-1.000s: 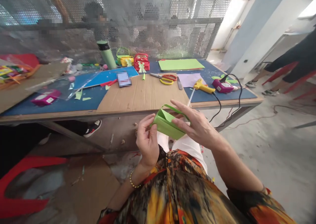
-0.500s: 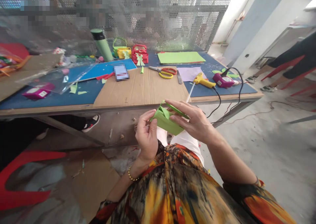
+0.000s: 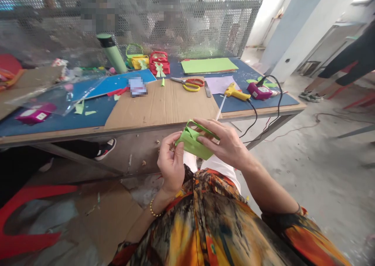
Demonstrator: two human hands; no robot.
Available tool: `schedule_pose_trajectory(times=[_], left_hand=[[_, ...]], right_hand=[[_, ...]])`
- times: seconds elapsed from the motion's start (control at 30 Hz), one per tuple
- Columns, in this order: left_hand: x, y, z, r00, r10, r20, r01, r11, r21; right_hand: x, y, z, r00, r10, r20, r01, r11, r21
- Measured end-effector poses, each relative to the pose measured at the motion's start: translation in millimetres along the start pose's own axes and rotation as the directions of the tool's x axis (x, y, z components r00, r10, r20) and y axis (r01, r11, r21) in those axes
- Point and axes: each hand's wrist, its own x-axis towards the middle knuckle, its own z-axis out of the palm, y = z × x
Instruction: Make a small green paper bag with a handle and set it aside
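Note:
Over my lap, just in front of the table edge, a small green paper bag with a strap-like handle is held between both hands. My left hand pinches its left end between thumb and fingers. On the right, my right hand grips the bag's other end, its fingers lying along the handle and its thumb on the top. The fingertips behind the bag are partly hidden. Past the edge, a brown cardboard sheet lies on the table.
Scissors, a blade and a yellow glue gun with a black cord lie on the table. Behind are a green bottle, a red paper bag and green sheets. A phone rests left of centre.
The view has shifted slightly, so the table items appear a little further left. Both hands keep hold of the green bag, and its handle now shows as a more open loop.

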Motion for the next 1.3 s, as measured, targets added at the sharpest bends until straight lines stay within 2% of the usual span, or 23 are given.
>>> schedule_pose_trajectory(times=[0.13,0.37,0.5,0.63,0.77,0.9,1.03,1.2,1.3], left_hand=[[0,0,-0.2,1.000,-0.014,0.005,0.014,1.000,0.001],[1,2,-1.3,0.999,-0.032,-0.013,0.034,0.995,0.096],[0,2,-1.3,1.000,-0.019,-0.017,0.020,0.999,0.049],[-1,1,-3.3,1.000,-0.017,0.012,0.017,1.000,0.003],[1,1,-5.2,0.994,0.111,0.016,-0.110,0.992,-0.058],[2,1,-5.1,0.982,0.188,-0.023,-0.189,0.979,-0.080],[-1,1,-6.0,0.977,0.209,-0.043,-0.211,0.977,-0.038],[-3,1,-7.5,0.980,0.199,-0.028,-0.199,0.980,0.001],[-4,1,-8.5,0.985,0.172,-0.002,-0.172,0.985,0.018]], right_hand=[[-2,1,3,1.000,0.000,-0.029,0.000,1.000,-0.003],[-5,5,13,0.988,0.049,-0.146,-0.044,0.998,0.039],[-5,4,12,0.991,-0.024,-0.129,0.027,0.999,0.024],[-5,-2,8,0.993,-0.026,-0.113,0.025,1.000,-0.007],[-8,-14,4,0.993,-0.026,-0.117,0.017,0.997,-0.077],[-11,-26,1,0.989,-0.102,-0.111,0.087,0.987,-0.133],[-16,-32,0,0.982,-0.151,-0.115,0.126,0.972,-0.198],[-22,-31,2,0.965,-0.121,-0.233,0.025,0.925,-0.379],[-21,-28,4,0.967,-0.114,-0.227,0.009,0.909,-0.416]])
